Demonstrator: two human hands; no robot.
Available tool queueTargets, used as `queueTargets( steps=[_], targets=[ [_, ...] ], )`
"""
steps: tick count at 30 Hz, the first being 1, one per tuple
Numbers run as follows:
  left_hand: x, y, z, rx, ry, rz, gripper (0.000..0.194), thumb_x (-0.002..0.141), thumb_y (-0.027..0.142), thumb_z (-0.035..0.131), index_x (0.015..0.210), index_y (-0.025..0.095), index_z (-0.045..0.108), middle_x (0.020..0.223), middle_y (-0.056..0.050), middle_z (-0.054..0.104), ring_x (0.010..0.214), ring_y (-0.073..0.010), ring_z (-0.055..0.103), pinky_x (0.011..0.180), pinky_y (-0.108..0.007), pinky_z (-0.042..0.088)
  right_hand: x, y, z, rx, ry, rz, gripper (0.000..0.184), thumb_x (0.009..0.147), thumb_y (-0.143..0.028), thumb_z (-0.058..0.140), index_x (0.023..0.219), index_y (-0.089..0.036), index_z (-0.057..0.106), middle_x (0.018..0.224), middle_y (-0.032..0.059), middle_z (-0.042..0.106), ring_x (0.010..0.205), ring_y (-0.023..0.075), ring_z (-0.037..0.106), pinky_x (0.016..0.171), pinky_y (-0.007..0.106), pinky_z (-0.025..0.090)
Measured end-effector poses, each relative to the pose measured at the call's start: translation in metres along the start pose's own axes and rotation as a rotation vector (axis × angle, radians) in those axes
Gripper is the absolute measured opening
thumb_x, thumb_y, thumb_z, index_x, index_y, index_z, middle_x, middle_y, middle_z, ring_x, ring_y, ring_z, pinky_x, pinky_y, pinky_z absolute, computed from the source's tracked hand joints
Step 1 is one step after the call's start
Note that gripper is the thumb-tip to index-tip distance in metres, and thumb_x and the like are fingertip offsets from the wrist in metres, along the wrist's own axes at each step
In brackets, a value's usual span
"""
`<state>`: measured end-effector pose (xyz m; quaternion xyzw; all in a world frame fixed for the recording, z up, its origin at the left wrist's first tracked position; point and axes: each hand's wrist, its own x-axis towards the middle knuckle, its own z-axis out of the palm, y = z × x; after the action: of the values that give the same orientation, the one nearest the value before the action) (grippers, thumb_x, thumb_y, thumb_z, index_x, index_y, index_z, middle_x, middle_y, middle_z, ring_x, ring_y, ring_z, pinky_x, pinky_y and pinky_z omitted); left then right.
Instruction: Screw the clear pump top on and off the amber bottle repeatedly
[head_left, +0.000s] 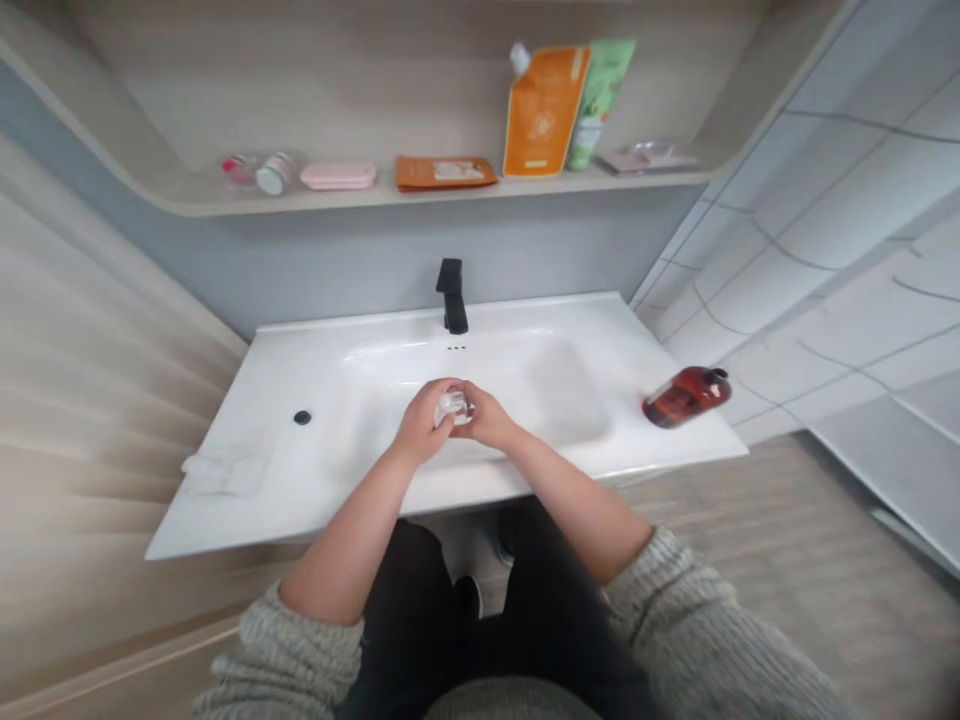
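Note:
Over the front part of the white sink basin (555, 390), both of my hands meet around a small clear container (453, 407). My left hand (421, 425) curls about its left side, thumb toward me. From the right, my right hand (484, 415) closes on the same piece with bent fingers. The container looks like transparent glass or plastic; its exact kind is too small to make out, and my fingers cover part of it. Behind my hands rises a black faucet (453, 298), apart from them.
A brown bottle (686, 396) stands on the counter's right end. A black round cap (301, 417) and a whitish cloth or packet (223, 470) lie at left. Above, a shelf (360, 200) holds an orange pouch (545, 112), a green tube (600, 105), a pink case (338, 176) and small jars.

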<state>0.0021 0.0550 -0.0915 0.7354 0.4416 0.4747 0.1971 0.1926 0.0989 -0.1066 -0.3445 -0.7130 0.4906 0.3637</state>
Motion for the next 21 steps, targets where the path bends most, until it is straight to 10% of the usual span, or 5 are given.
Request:
queueTargets(
  steps=[12, 21],
  targets=[
    [0.006, -0.012, 0.005, -0.042, 0.135, -0.278, 0.053, 0.079, 0.034, 0.092, 0.129, 0.027, 0.075, 0.109, -0.004, 0.080, 0.105, -0.0270, 0.077, 0.108, -0.047, 0.061, 0.007, 0.009, -0.005, 0.023, -0.015, 0.077, 0.080, 0.054, -0.047, 0.105, 0.121, -0.026, 0.066, 0.109, 0.0007, 0.075, 0.096, 0.0240, 0.069, 0.091, 0.040, 0.058],
    [0.009, -0.018, 0.007, -0.095, 0.135, -0.274, 0.049, 0.086, 0.031, 0.083, 0.134, 0.026, 0.073, 0.128, -0.010, 0.080, 0.119, -0.0294, 0.078, 0.114, -0.051, 0.060, 0.010, 0.015, -0.009, 0.061, 0.046, 0.108, 0.083, 0.054, -0.049, 0.104, 0.123, -0.026, 0.064, 0.104, -0.0017, 0.071, 0.090, 0.0222, 0.066, 0.086, 0.038, 0.056]
  ],
)
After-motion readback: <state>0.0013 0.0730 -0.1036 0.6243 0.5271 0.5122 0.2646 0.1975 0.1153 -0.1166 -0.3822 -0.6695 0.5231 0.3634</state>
